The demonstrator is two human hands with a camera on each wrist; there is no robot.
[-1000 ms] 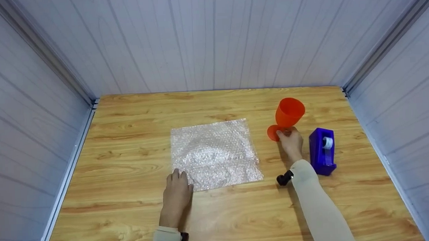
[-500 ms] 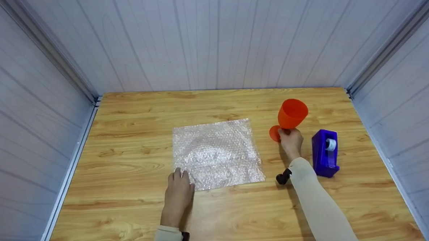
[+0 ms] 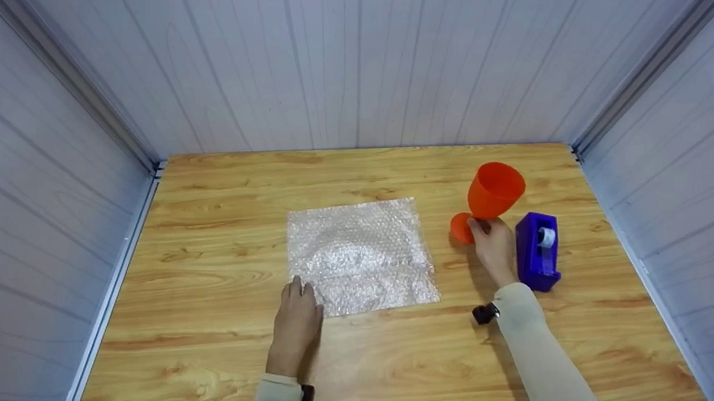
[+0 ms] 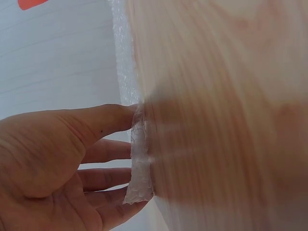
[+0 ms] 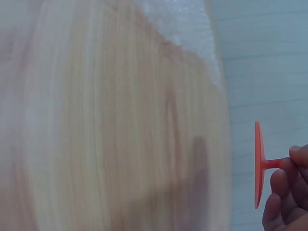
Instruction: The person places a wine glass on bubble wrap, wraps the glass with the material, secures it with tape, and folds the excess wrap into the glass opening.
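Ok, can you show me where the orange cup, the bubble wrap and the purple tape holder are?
orange cup [image 3: 494, 189], head view, on the side of its bowl.
bubble wrap [image 3: 359, 254], head view, on the middle of the sheet.
purple tape holder [image 3: 531, 259], head view, on its left side wall.

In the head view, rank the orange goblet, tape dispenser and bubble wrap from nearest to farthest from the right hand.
1. Orange goblet: held by its stem in the right hand.
2. Tape dispenser: right beside the hand, on its right.
3. Bubble wrap: to its left, mid-table.
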